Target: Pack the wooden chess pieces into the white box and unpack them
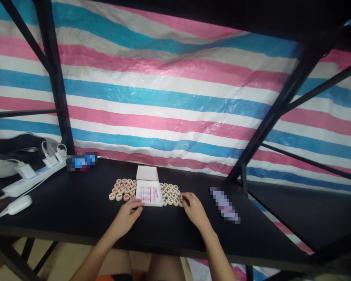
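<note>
On a black table (pixel 76 210) lies a white box tray holding a folded board with red lines (pixel 149 193), and its white lid (pixel 147 173) sits just behind. Round wooden game pieces with red marks (pixel 123 189) are grouped to the left of the tray, and ones with dark marks (pixel 170 193) to the right. My left hand (pixel 128 216) rests at the tray's front left corner, fingers curled and touching its edge. My right hand (pixel 194 208) reaches the right group, fingertips on a piece at its near edge.
A white power strip with plugs and cables (pixel 32 175) lies at the far left beside a white device (pixel 19 204). Two blurred flat items (pixel 82 161) (pixel 225 205) lie on the table. Black frame posts (pixel 54 78) stand before a striped tarp (pixel 175 89).
</note>
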`<state>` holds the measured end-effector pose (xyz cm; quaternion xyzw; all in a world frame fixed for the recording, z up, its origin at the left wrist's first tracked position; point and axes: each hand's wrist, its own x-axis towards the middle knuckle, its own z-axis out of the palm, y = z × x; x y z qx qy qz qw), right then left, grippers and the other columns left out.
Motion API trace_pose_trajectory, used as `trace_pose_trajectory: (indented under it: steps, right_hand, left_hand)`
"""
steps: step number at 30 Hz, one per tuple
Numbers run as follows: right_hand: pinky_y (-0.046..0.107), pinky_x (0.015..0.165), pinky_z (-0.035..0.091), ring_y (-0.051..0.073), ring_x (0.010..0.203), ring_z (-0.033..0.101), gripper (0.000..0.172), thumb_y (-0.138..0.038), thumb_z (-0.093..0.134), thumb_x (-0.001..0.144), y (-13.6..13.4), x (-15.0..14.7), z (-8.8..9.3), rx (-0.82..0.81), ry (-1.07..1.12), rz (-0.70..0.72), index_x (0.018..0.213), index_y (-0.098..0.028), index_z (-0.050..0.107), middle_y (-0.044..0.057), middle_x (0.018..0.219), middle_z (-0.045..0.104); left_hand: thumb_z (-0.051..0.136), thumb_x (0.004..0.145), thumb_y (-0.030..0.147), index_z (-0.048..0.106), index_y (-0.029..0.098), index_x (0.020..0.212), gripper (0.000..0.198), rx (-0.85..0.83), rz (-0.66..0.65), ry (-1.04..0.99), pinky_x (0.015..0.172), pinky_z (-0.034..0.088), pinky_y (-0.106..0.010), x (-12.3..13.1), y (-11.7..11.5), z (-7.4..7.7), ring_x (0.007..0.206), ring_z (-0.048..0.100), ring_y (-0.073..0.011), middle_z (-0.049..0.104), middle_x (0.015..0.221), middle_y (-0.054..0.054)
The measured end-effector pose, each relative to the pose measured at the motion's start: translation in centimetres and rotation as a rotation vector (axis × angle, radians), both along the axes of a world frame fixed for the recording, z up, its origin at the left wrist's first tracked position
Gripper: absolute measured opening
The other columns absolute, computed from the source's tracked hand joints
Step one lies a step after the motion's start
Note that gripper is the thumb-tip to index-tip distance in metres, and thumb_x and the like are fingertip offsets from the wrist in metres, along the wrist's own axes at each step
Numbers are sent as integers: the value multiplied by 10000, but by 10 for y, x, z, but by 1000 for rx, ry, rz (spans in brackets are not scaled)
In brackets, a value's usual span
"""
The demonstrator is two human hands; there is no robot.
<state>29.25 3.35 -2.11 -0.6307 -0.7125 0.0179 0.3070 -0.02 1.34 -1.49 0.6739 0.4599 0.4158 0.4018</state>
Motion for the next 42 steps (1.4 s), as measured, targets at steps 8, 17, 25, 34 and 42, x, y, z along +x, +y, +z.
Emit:
trace_pose_trajectory:
  steps: [8, 17, 25, 34, 42]
  right_hand:
    - [360, 830, 450, 242, 898, 587, 216, -239, 451, 806, -18, -5, -21, 40, 73, -79, 930, -189, 620, 90, 945, 623]
    - [257, 657, 498, 177, 808, 594, 201, -229, 555, 779, -42, -86, 17, 65, 489, 306, 976, -215, 587, 50, 959, 601]
    - [238, 609, 495, 161, 779, 592, 157, -268, 649, 732, -39, -127, 2, -101, 652, 411, 874, -211, 615, 32, 898, 579]
    - [290, 734, 488, 199, 793, 645, 279, -415, 570, 825, -41, -123, 6, -182, 773, 381, 947, -174, 639, 63, 849, 694]
    - [249, 631, 459, 175, 671, 625, 258, -411, 542, 842, -47, -124, 13, -200, 733, 397, 858, -176, 648, 22, 700, 675]
  left_hand:
    - [550, 761, 326, 690, 173, 1019, 331, 20, 44, -14, 729, 513, -298, 1, 0, -1, 832, 605, -179, 564, 1184, -112]
    - [504, 830, 392, 697, 144, 892, 321, -25, -128, 44, 645, 432, -245, 1, -10, 11, 724, 569, -173, 666, 773, -40]
    - [565, 766, 272, 638, 144, 744, 148, -28, -122, -3, 608, 402, -231, 5, -9, 10, 645, 540, -144, 620, 670, -5]
    - [554, 792, 342, 559, 167, 746, 181, -61, -114, -110, 643, 422, -248, 3, -10, 13, 659, 541, -141, 577, 672, 15]
    - [559, 798, 393, 579, 156, 750, 243, -66, -121, -100, 634, 432, -247, 3, -10, 15, 660, 547, -146, 584, 672, 4]
